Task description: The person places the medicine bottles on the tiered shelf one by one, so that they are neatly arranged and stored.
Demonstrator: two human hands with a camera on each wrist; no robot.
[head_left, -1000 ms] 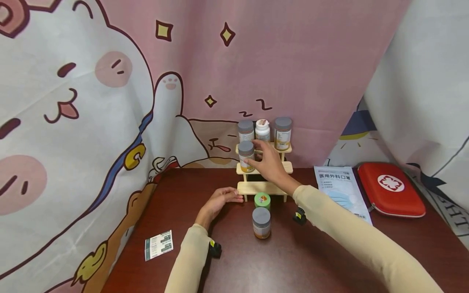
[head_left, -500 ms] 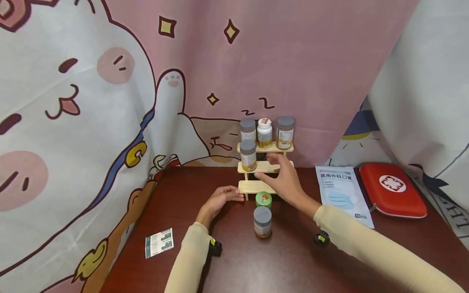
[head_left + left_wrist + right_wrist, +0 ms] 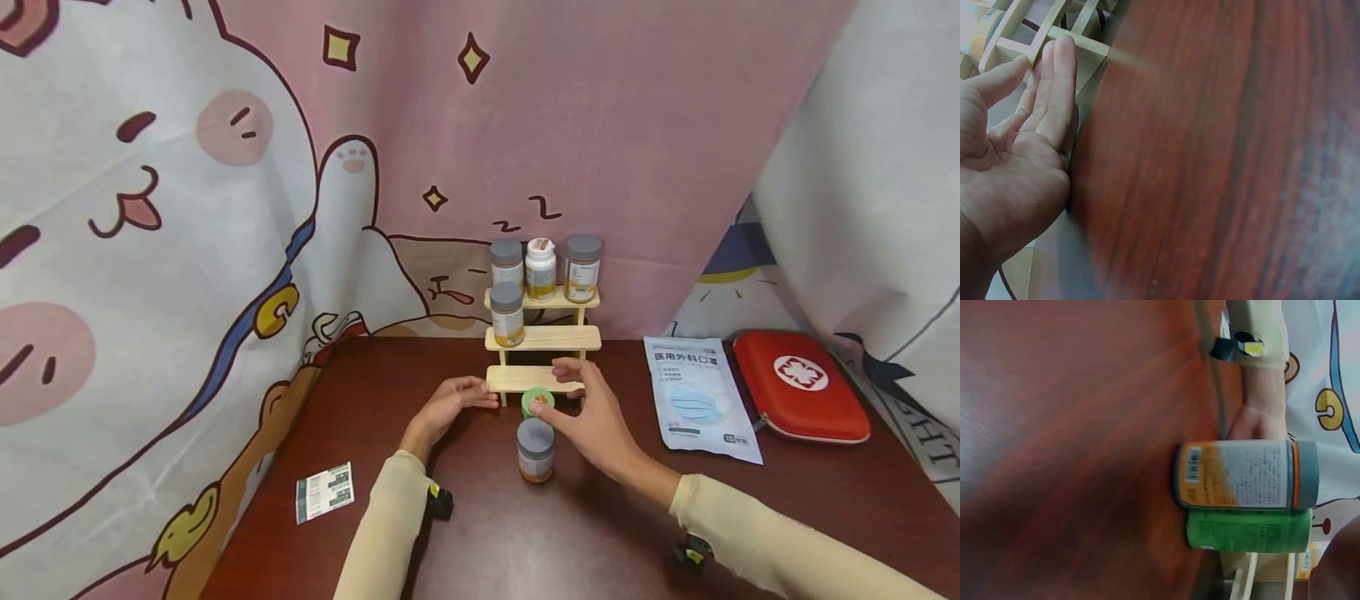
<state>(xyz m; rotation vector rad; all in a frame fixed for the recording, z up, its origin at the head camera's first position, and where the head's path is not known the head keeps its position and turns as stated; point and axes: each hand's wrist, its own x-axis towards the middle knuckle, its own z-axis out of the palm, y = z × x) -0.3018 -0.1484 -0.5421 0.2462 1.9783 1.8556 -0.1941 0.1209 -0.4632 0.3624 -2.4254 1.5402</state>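
My left hand (image 3: 450, 407) rests its fingertips at the left end of the lowest tier of a small three-tier wooden rack (image 3: 555, 338). In the left wrist view, that hand's fingers (image 3: 1057, 94) lie straight against the wooden frame. My right hand (image 3: 600, 425) has its thumb over the lid of a green bottle (image 3: 1247, 530), fingers spread behind it near the lowest tier. Directly in front of the green bottle stands a grey-lidded jar (image 3: 536, 462) with an orange and white label. Another grey-lidded jar (image 3: 507, 321) stands at the left of the middle tier.
Two grey-lidded jars and a white bottle (image 3: 541, 273) line the top tier. To the right lie a mask packet (image 3: 701, 400) and a red first-aid case (image 3: 802, 387). A printed sachet (image 3: 325, 492) lies at left on the dark wooden table (image 3: 510, 550). Printed cloth hangs behind.
My right hand has let go of the grey-lidded jar on the middle tier, then moved down and toward me to the green bottle. The left hand stays at the rack.
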